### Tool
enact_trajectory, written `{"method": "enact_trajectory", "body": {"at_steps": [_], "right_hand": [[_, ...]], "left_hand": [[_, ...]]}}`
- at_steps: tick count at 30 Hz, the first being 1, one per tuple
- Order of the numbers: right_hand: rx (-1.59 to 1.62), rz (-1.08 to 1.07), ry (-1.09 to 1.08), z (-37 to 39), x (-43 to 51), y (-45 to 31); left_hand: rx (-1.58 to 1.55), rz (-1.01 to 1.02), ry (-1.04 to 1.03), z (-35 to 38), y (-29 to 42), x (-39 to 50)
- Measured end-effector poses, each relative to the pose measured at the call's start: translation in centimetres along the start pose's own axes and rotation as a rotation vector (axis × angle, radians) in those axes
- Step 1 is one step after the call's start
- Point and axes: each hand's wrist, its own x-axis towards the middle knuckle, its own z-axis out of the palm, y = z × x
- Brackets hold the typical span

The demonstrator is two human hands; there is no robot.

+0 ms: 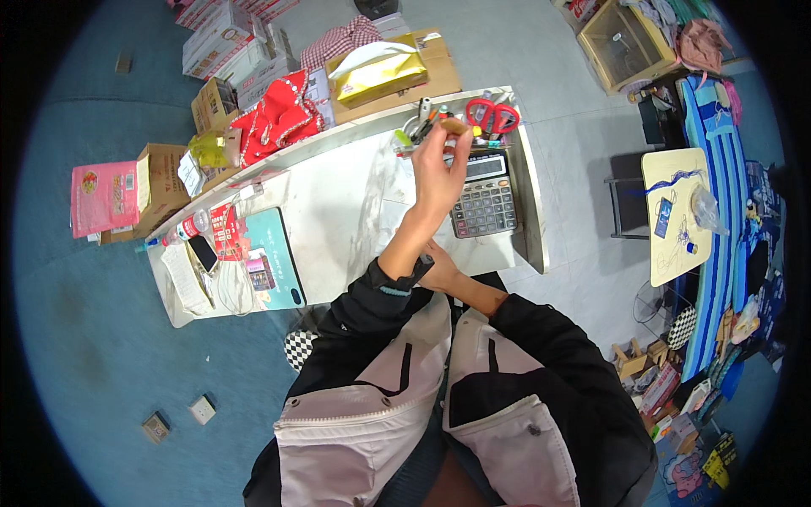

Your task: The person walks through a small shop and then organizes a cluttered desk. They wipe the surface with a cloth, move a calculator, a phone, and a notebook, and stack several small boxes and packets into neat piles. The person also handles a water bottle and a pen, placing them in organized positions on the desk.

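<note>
My left hand [440,165] is raised over the desk's pen tray, its fingertips closed on a small tan oval object [453,126]; what it is I cannot tell. Pens and markers [426,109] and red-handled scissors [493,116] stand around and behind the fingers. A grey desktop calculator [485,204] lies just right of the hand, partly covered by it. My right hand [440,271] rests low by the front edge of the white marble-patterned desk [336,190], below my left forearm. Its fingers are mostly hidden behind the left wrist and sleeve.
A raised ledge holds a yellow tissue pack [380,75] and red cloth [279,120]. Left on the desk are a teal clipboard [271,253], a phone [203,253], a bottle [190,227] and a coiled white cable [233,288]. A cream-topped table [671,253] stands at right.
</note>
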Motion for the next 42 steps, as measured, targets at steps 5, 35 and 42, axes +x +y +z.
{"method": "enact_trajectory", "body": {"at_steps": [5, 35, 42], "right_hand": [[-0.212, -0.076, -0.082, -0.8, -0.1, -0.1], [-0.19, -0.034, -0.162, -3.0, -0.2, -0.3], [-0.465, -0.07, -0.234, -3.3, -0.3, -0.7]], "left_hand": [[0.107, 0.08, -0.002, 2.6, -0.3, 2.6], [0.601, 0.358, -0.028, 6.0, -0.4, 4.3], [0.661, 0.207, -0.144, 5.4, -0.9, 4.2]]}}
